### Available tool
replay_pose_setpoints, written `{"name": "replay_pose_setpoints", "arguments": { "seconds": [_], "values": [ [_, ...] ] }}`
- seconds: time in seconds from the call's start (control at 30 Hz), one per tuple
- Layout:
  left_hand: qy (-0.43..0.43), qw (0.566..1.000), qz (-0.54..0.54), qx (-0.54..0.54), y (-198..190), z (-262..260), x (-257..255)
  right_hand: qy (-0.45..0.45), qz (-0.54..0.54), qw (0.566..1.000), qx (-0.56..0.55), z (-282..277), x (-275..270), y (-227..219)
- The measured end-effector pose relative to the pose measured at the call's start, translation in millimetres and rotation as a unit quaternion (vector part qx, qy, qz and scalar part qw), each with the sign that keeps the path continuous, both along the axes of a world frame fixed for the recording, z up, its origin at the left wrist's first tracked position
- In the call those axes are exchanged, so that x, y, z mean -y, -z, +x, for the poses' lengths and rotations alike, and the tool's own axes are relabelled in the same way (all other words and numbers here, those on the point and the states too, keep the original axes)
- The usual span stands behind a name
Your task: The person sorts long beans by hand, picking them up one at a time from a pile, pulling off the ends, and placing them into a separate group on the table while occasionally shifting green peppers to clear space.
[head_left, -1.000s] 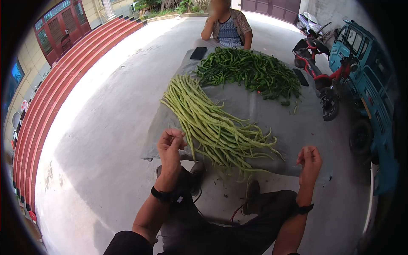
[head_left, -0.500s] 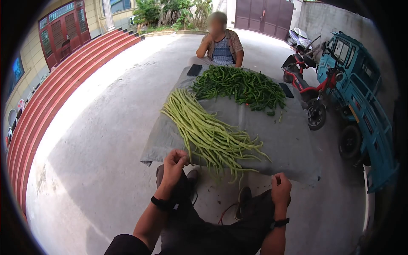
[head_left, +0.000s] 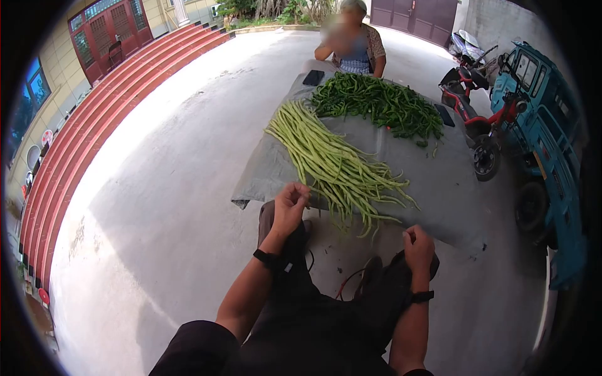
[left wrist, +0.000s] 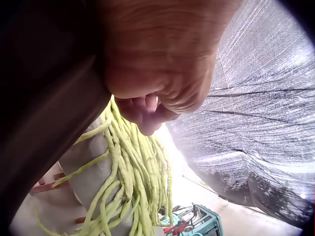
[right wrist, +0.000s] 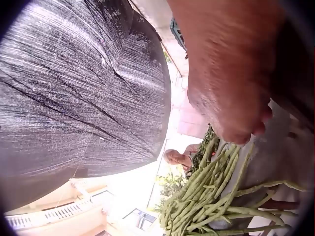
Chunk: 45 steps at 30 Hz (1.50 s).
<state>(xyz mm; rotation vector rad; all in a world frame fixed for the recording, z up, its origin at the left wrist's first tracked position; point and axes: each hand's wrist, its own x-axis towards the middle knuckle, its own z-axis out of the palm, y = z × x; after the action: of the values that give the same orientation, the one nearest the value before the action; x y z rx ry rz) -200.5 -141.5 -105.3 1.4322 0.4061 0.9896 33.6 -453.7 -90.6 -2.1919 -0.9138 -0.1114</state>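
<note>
My left hand [head_left: 291, 203] hovers at the table's near edge, its fingers curled in toward the thumb by the lower left side of a heap of long pale green yardlong beans [head_left: 332, 160]. No bean shows between those fingers. To the right, my right hand [head_left: 419, 250] is raised over my knee, fingers curled and thumb up, a short way from the bean tips. The left wrist view has the curled fingers [left wrist: 147, 115] overlapping the beans [left wrist: 130, 172]. In the right wrist view the knuckles hide the fingertips, with beans [right wrist: 206, 191] below.
Dark green chili peppers [head_left: 382, 103] lie heaped across the far side of the grey-covered table [head_left: 433, 175]. One phone [head_left: 313, 77] lies at each side of them. Opposite sits a person [head_left: 357, 50]. A red electric bike [head_left: 473, 119] and teal three-wheeler [head_left: 545, 119] stand right.
The head view has tilted and shifted. My right hand has come inward, closer to the left, and its fingers have curled in more. The heaps look unchanged.
</note>
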Motion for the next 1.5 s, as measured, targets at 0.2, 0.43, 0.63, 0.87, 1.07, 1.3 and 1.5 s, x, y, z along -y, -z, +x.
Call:
{"name": "replay_pose_setpoints", "arguments": {
  "seconds": [0.2,0.43,0.63,0.87,1.07,1.3,1.5],
  "values": [
    [-0.020,0.999,0.022,-0.022,4.9,2.4,1.5,0.000,0.031,1.000,-0.005,6.3,4.5,3.2],
    [-0.049,0.998,0.007,-0.043,21.2,-3.9,1.9,-0.006,0.013,1.000,-0.009,-1.0,-5.4,-3.6],
    [-0.035,0.998,0.000,-0.043,18.7,-7.6,-1.7,-0.008,0.002,1.000,0.021,-2.1,-11.7,1.0],
    [-0.037,0.997,-0.003,-0.066,8.4,-3.4,5.9,-0.011,-0.012,1.000,0.021,-4.8,-18.2,-2.4],
    [-0.031,0.998,-0.019,-0.050,9.4,-4.5,6.2,-0.009,-0.027,0.999,0.036,-5.5,-20.6,-4.3],
    [-0.042,0.997,-0.051,-0.047,7.7,-6.7,4.8,-0.014,-0.056,0.998,0.015,-9.9,-29.9,-2.9],
    [-0.037,0.998,-0.028,-0.051,11.4,-9.4,3.0,-0.016,-0.053,0.998,0.002,-11.7,-31.0,-6.1]
  ]
}}
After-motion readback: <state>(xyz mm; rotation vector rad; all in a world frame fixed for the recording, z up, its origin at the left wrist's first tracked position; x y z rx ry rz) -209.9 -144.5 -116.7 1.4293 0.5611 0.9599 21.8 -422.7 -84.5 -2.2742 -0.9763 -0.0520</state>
